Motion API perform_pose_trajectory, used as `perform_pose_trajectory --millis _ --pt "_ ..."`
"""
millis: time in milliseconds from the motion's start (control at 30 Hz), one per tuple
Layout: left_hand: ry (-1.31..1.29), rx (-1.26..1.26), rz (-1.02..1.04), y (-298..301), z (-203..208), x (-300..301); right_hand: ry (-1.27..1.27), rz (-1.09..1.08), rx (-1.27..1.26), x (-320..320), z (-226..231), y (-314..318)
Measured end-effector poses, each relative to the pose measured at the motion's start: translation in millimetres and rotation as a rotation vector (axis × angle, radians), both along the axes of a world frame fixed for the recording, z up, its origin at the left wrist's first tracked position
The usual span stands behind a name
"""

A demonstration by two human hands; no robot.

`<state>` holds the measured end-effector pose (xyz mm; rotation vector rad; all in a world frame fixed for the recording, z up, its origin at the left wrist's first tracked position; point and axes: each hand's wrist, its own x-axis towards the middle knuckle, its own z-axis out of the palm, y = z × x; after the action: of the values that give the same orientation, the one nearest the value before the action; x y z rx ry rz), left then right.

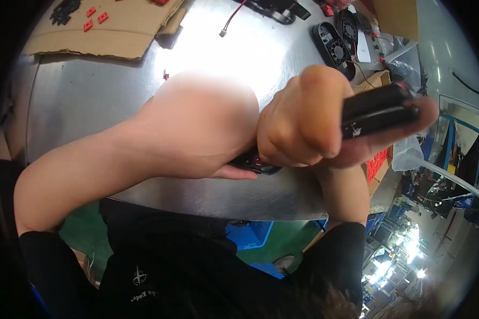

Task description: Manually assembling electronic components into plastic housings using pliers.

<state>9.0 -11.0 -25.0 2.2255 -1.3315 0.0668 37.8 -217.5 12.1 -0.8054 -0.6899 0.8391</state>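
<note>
My left hand point(207, 117) reaches in from the left over the metal table, its back partly washed out by glare. Its fingers curl under a black plastic part point(255, 163) with a small red spot, and most of that part is hidden. Right beside it, my right hand point(308, 119) is closed around a glossy black elongated object point(380, 112). One finger lies stretched along that object's underside. Its kind is not clear from here, and the right fist covers its inner end, close above the black part.
Cardboard point(101, 32) with small red pieces lies at the far left. Black fan housings point(335, 50) with wires sit at the far right, by clear plastic bags. A carton of red parts point(377, 165) stands at right. Below the table edge is a blue bin point(250, 235).
</note>
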Motion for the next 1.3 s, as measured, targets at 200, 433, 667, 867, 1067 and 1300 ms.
perform_pose_trajectory --millis 200,433,667,867,1067,1300 --pt "-0.031 0.079 0.04 1 5 -6 -0.081 -0.443 0.05 -28 30 -5" --pt "-0.128 0.06 0.082 -2 8 -14 -0.124 -0.824 0.059 -70 28 -16" --pt "-0.233 0.115 0.242 -13 14 -33 -0.281 -0.96 -0.038 -83 11 0" --pt "-0.283 0.083 0.258 -15 11 -35 -0.167 -0.957 -0.074 -87 13 4" --pt "-0.285 0.088 0.251 -15 12 -37 -0.253 -0.939 -0.094 -88 6 11" --pt "-0.232 0.065 0.234 -17 12 -35 -0.47 -1.045 -0.05 -88 3 19"
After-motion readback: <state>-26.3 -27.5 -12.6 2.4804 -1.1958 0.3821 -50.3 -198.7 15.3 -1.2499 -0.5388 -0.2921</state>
